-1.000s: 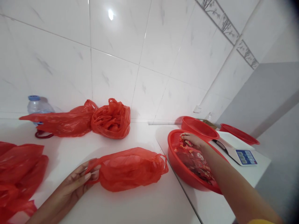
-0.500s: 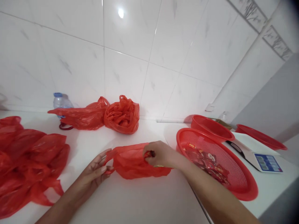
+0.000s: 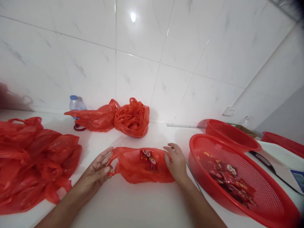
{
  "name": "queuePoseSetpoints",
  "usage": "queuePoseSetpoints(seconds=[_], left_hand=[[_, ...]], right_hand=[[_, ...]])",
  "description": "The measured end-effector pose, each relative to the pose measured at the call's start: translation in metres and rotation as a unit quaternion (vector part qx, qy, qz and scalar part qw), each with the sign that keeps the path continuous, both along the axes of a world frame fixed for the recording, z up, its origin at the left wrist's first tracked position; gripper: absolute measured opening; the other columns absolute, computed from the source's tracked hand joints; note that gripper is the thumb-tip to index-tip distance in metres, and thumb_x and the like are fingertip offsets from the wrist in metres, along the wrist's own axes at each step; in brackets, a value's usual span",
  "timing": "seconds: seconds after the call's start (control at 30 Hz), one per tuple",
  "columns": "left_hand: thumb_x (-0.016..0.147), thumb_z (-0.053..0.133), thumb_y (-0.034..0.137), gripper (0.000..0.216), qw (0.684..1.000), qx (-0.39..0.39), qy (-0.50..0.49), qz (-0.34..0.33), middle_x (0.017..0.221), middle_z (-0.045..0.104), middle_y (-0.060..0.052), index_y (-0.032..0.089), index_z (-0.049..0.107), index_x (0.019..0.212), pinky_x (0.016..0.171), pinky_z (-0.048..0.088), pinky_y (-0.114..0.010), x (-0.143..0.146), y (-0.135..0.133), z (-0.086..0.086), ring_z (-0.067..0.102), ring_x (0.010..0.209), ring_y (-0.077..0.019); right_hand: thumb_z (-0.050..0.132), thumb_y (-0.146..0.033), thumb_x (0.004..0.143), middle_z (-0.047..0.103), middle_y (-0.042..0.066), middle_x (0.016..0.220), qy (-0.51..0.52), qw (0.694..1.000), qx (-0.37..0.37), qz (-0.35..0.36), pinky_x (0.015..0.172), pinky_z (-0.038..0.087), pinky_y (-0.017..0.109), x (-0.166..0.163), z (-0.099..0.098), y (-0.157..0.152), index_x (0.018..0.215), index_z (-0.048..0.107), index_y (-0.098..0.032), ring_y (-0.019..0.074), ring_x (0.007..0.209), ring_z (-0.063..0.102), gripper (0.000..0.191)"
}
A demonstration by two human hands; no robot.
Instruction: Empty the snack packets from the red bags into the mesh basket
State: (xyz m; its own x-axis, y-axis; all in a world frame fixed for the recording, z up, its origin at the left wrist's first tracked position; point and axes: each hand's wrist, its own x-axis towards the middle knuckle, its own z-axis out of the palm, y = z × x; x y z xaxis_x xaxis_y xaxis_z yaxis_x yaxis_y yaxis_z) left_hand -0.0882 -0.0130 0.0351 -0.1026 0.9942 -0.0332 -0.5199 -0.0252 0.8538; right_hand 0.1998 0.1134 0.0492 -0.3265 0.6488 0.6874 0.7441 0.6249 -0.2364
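Observation:
A red plastic bag lies on its side on the white counter in front of me. Two small dark red wrapped packets rest in its mouth, white marks on their wrappers. My left hand pinches the handle loop at the bag's left end. At the right end, my right hand is against the bag with its fingers apart and no packet in it. To the right of that hand, a red perforated basket holds several more of these packets.
Red plastic bags are heaped at the left. A bundled red bag, a flattened one and a blue-capped bottle stand by the tiled wall. Behind the basket are a red basin and a scale.
My right hand has let go of the packets, now in the bag's mouth, and moved right to the bag's end, fingers spread. The left hand keeps its handle. The view has turned slightly left.

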Motion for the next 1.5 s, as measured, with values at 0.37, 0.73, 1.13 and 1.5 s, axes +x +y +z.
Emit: queuePoseSetpoints(seconds=[0.37,0.73,1.13,1.5], left_hand=[[0.077,0.066,0.036,0.065,0.993,0.011,0.062,0.102,0.123,0.052,-0.006,0.038,0.037,0.135,0.083,0.05,-0.032,0.002,0.006,-0.01,0.059,0.1,-0.0194],[0.068,0.074,0.046,0.09,0.95,-0.096,0.122,0.271,0.142,0.036,-0.016,0.032,0.02,0.139,0.071,0.055,-0.033,0.038,0.026,-0.015,0.054,0.115,-0.0285],[0.064,0.071,0.024,0.034,0.978,0.031,0.055,0.197,0.077,0.067,-0.001,0.016,0.061,0.095,0.062,0.048,-0.024,0.026,0.074,0.016,0.062,0.063,-0.0132],[0.075,0.052,0.067,0.07,0.994,0.105,-0.012,0.036,0.137,0.047,-0.011,0.028,0.042,0.132,0.091,0.046,-0.039,0.015,0.055,0.002,0.054,0.115,-0.0247]], right_hand=[[0.047,-0.047,0.086,0.067,0.006,0.091,0.067,0.891,-0.42,0.157,0.076,0.047,0.034,0.046,-0.012,0.014,0.109,0.057,-0.021,0.0233,0.087,0.063,0.036],[0.065,-0.043,0.074,0.065,0.001,0.072,0.396,0.735,-0.525,0.164,0.061,0.046,0.027,0.027,-0.036,0.028,0.086,0.061,-0.017,0.0159,0.063,0.06,0.029],[0.066,-0.043,0.072,0.061,-0.003,0.063,0.554,0.716,-0.396,0.151,0.058,0.045,0.023,0.029,-0.005,0.031,0.069,0.059,-0.022,0.0128,0.06,0.056,0.023],[0.035,-0.08,0.074,0.062,0.01,0.109,0.553,0.652,-0.43,0.291,0.076,0.048,0.038,0.021,-0.02,0.023,0.117,0.055,-0.026,0.0238,0.092,0.06,0.072]])
